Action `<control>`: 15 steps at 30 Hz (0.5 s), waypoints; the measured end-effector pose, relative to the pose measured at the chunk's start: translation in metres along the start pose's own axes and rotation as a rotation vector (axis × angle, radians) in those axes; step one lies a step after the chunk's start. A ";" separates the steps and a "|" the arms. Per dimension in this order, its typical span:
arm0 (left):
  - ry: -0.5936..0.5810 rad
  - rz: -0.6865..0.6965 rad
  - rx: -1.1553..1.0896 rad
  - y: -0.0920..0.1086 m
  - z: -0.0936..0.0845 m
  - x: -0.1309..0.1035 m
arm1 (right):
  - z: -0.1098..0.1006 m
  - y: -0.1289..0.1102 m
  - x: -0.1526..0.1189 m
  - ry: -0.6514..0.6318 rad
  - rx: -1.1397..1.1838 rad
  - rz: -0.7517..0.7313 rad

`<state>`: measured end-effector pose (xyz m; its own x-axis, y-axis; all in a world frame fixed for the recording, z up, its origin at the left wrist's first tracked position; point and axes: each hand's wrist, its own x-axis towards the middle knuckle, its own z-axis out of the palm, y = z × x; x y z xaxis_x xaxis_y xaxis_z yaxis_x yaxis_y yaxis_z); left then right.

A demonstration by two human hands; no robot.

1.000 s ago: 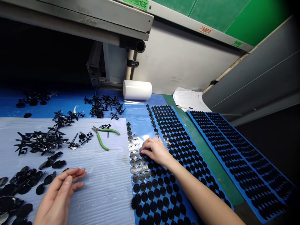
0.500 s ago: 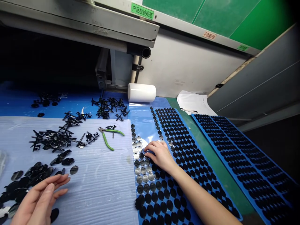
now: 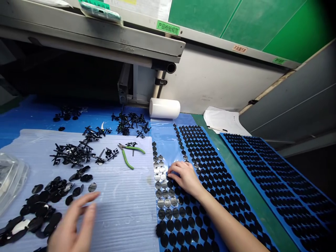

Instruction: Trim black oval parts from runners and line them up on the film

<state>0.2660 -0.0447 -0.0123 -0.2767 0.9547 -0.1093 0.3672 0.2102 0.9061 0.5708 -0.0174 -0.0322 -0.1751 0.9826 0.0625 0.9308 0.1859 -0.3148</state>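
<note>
My right hand (image 3: 185, 176) is over a blue sheet (image 3: 165, 136) covered with rows of black discs (image 3: 177, 224). Its thumb and index finger close on a small black disc (image 3: 170, 176) near the left rows. My left hand (image 3: 75, 224), slightly blurred, hovers over the white foam mat (image 3: 118, 210) with thumb and fingers apart and nothing between them. Just beyond its fingertips lies a single disc (image 3: 92, 187). A pile of loose black discs (image 3: 39, 206) spreads to its left.
Green-handled cutters (image 3: 128, 159) lie on the mat beside black plastic sprues (image 3: 72, 154). At the back are a white roll (image 3: 165, 108) and papers (image 3: 223, 119). A second disc-filled sheet (image 3: 262, 164) is at right, a clear plastic container (image 3: 12, 178) at left.
The view has shifted, showing more on the left. My left hand has moved right, nearer the single disc. My right hand stays at nearly the same place on the sheet.
</note>
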 end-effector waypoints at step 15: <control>-0.847 0.904 0.650 0.023 0.133 -0.014 | 0.000 -0.001 0.003 -0.003 -0.102 0.016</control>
<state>0.3962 -0.0258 -0.0442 0.8021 0.5969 -0.0185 0.5335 -0.7024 0.4711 0.5690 -0.0149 -0.0320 -0.1610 0.9854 0.0555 0.9611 0.1694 -0.2180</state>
